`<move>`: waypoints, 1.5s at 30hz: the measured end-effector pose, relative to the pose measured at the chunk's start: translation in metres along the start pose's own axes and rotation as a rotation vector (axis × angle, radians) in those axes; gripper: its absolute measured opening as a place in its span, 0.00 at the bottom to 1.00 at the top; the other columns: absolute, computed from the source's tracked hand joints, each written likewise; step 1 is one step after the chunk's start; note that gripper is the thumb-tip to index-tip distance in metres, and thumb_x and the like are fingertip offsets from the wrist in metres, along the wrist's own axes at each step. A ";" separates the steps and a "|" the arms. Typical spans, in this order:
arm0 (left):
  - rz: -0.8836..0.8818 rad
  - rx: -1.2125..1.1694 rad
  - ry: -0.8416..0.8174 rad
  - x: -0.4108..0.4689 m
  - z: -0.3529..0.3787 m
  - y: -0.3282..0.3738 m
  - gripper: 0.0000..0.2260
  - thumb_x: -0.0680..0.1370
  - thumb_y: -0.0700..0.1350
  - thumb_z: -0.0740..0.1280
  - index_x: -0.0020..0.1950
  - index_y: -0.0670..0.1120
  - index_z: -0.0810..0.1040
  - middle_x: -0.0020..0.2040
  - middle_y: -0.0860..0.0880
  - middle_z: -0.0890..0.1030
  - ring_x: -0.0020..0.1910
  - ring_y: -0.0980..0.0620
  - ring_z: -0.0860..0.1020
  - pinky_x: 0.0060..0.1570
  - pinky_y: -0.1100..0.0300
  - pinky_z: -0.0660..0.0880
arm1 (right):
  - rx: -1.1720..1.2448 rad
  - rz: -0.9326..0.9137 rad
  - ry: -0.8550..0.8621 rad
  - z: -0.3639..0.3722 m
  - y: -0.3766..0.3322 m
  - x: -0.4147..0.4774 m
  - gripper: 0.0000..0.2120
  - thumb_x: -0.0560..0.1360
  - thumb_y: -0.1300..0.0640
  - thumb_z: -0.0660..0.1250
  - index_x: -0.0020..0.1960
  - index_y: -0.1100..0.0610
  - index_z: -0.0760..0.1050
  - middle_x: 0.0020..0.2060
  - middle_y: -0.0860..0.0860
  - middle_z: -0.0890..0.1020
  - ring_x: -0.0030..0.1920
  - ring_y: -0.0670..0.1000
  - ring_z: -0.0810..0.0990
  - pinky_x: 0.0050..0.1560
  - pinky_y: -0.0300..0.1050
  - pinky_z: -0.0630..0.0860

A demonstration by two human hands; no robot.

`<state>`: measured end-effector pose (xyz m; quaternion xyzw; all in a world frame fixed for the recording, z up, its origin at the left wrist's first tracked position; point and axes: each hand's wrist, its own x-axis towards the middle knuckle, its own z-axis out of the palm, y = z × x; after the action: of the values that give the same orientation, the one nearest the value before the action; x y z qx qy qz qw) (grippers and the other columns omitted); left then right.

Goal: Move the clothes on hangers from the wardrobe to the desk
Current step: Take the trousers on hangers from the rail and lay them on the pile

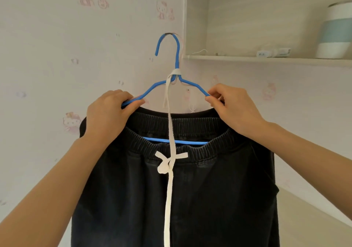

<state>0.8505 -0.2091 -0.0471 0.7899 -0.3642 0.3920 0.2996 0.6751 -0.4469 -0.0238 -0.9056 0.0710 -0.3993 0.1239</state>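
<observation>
A blue wire hanger (177,56) is held up in front of the wall, its hook at the top centre. Dark black trousers (209,189) with an elastic waistband hang from it, filling the lower middle. A white drawstring (169,125) is looped round the hanger's neck and trails down past a knot at the waistband. My left hand (106,113) grips the hanger's left shoulder together with the waistband. My right hand (232,105) pinches the hanger's right shoulder. The hanger's ends are hidden under both hands.
The wall (57,56) behind has pale pink cartoon-cat wallpaper. A light wooden shelf (266,58) at upper right holds a white and blue cylinder (335,31) and small white items (272,53). A pale surface (314,218) shows at lower right.
</observation>
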 end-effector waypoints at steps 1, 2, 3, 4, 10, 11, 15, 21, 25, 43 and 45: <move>-0.005 -0.001 -0.025 0.001 0.014 -0.010 0.17 0.75 0.61 0.63 0.40 0.48 0.78 0.33 0.53 0.74 0.36 0.52 0.71 0.32 0.57 0.65 | -0.046 0.019 -0.028 0.016 0.008 0.005 0.08 0.79 0.50 0.61 0.53 0.53 0.75 0.41 0.44 0.78 0.42 0.49 0.78 0.44 0.48 0.76; -0.012 -0.001 -0.058 0.001 0.029 -0.021 0.16 0.75 0.61 0.63 0.39 0.49 0.77 0.33 0.53 0.74 0.36 0.52 0.71 0.31 0.58 0.64 | -0.080 0.035 -0.060 0.034 0.016 0.008 0.08 0.79 0.49 0.61 0.52 0.52 0.74 0.42 0.45 0.79 0.42 0.49 0.77 0.43 0.49 0.76; -0.019 -0.001 -0.096 -0.002 0.046 -0.032 0.15 0.75 0.60 0.63 0.38 0.50 0.76 0.33 0.54 0.73 0.36 0.53 0.70 0.30 0.59 0.62 | -0.099 0.052 -0.093 0.053 0.024 0.009 0.08 0.80 0.49 0.60 0.52 0.52 0.73 0.42 0.46 0.79 0.41 0.50 0.77 0.42 0.49 0.76; -0.025 -0.005 -0.140 -0.006 0.063 -0.043 0.15 0.75 0.60 0.64 0.38 0.51 0.75 0.33 0.55 0.73 0.35 0.53 0.70 0.30 0.60 0.62 | -0.103 0.072 -0.126 0.072 0.033 0.009 0.08 0.80 0.49 0.60 0.51 0.52 0.72 0.41 0.47 0.78 0.40 0.50 0.76 0.41 0.49 0.76; -0.141 -0.106 -0.485 -0.048 0.166 -0.102 0.15 0.74 0.62 0.64 0.38 0.51 0.75 0.33 0.54 0.74 0.34 0.55 0.72 0.32 0.58 0.69 | -0.084 0.264 -0.386 0.188 0.084 -0.019 0.07 0.81 0.50 0.57 0.54 0.54 0.68 0.47 0.51 0.80 0.42 0.51 0.79 0.43 0.47 0.78; -0.177 -0.132 -0.545 -0.055 0.180 -0.111 0.16 0.73 0.63 0.65 0.38 0.52 0.77 0.33 0.54 0.76 0.35 0.54 0.74 0.33 0.56 0.72 | -0.088 0.289 -0.404 0.204 0.092 -0.024 0.08 0.81 0.50 0.57 0.54 0.54 0.69 0.48 0.52 0.80 0.42 0.51 0.79 0.43 0.47 0.79; -0.373 -0.263 -0.713 -0.079 0.229 -0.143 0.18 0.69 0.65 0.69 0.36 0.50 0.80 0.30 0.52 0.78 0.33 0.53 0.76 0.34 0.56 0.73 | -0.112 0.353 -0.479 0.256 0.122 -0.041 0.09 0.81 0.51 0.56 0.57 0.55 0.69 0.48 0.51 0.80 0.39 0.48 0.76 0.35 0.37 0.71; -0.463 -0.309 -1.055 -0.108 0.281 -0.189 0.13 0.73 0.59 0.69 0.40 0.50 0.77 0.33 0.48 0.77 0.32 0.51 0.73 0.35 0.58 0.68 | -0.077 0.380 -0.527 0.314 0.161 -0.053 0.08 0.81 0.52 0.58 0.56 0.54 0.71 0.43 0.49 0.80 0.38 0.46 0.76 0.48 0.44 0.74; -0.448 -0.244 -0.999 -0.125 0.312 -0.195 0.08 0.78 0.53 0.65 0.42 0.51 0.74 0.35 0.48 0.77 0.33 0.49 0.74 0.35 0.54 0.71 | -0.034 0.346 -0.553 0.343 0.187 -0.055 0.08 0.80 0.51 0.60 0.53 0.55 0.72 0.40 0.48 0.77 0.36 0.45 0.74 0.39 0.38 0.72; -0.517 -0.302 -0.880 -0.165 0.381 -0.212 0.03 0.78 0.47 0.67 0.48 0.48 0.75 0.40 0.51 0.77 0.39 0.53 0.75 0.38 0.63 0.68 | 0.071 0.434 -0.741 0.379 0.274 -0.097 0.13 0.77 0.48 0.64 0.59 0.50 0.69 0.43 0.47 0.79 0.34 0.45 0.77 0.40 0.42 0.75; -0.522 -0.317 -0.872 -0.164 0.386 -0.212 0.03 0.78 0.47 0.67 0.48 0.48 0.76 0.41 0.51 0.77 0.40 0.54 0.75 0.38 0.64 0.69 | 0.081 0.446 -0.743 0.379 0.276 -0.096 0.13 0.76 0.48 0.65 0.58 0.50 0.70 0.42 0.48 0.80 0.33 0.47 0.76 0.39 0.43 0.75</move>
<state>1.1071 -0.3282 -0.4222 0.8889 -0.3011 -0.1201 0.3236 0.8834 -0.6261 -0.4156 -0.9447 0.1996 -0.0123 0.2597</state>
